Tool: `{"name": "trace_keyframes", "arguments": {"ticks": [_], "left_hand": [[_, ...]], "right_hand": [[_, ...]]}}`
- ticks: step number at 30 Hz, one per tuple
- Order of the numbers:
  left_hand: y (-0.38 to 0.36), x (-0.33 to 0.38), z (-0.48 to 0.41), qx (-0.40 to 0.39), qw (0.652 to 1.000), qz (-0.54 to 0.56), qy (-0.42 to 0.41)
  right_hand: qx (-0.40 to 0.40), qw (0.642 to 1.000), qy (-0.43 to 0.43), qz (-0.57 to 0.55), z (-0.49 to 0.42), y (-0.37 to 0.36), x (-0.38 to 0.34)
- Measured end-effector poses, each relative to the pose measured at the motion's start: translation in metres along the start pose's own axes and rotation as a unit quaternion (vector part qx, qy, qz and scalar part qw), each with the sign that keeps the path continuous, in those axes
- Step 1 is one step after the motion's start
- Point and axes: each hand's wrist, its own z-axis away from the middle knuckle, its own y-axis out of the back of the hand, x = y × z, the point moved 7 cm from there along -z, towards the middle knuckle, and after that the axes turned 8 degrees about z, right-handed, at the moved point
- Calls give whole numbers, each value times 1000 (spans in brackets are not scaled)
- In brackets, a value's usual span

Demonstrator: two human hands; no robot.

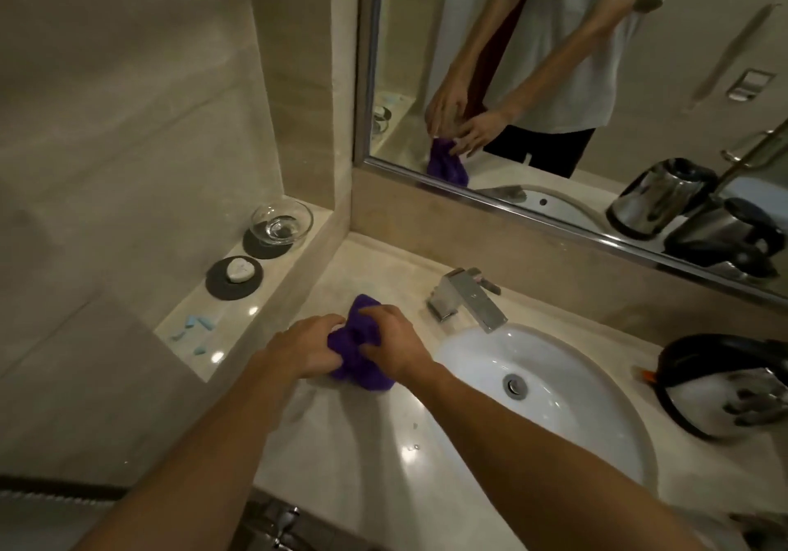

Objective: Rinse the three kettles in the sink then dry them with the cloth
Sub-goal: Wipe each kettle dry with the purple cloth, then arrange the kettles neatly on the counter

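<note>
A crumpled purple cloth (357,341) lies on the marble counter left of the white sink (550,384). My left hand (309,343) and my right hand (394,343) both grip the cloth, bunching it between them. One steel kettle (725,388) with a black handle stands on the counter at the right of the sink. A second kettle (725,243) sits further back at the right, against the mirror, and its reflection (659,196) shows beside it. A third kettle is not in view.
A chrome faucet (469,299) stands behind the basin. On the left ledge (298,252) are a glass bowl (281,220), a soap on a dark dish (235,277) and small blue pieces (194,329). The mirror (554,60) runs along the back.
</note>
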Motion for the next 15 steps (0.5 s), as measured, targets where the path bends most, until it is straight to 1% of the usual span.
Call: {"name": "trace_keyframes", "arguments": {"ticks": [3,5,7,11,15], "left_hand": [[-7,28,-15,-20,998,-49,-17],[-20,73,-26,-31,995,-73,-55],[-45,133,-36,-51,990,-72,-106],[-137,253,-32,-139,965,-83,-207],[-231,347,6,-205,922,-129,-302]], "right_hand": [[11,999,-45,-6,14,18,46],[44,994,-96,-12,35,51,90],[86,984,-154,-25,65,89,137],[180,951,-247,-48,158,152,219],[263,912,-311,-56,266,192,286]]}}
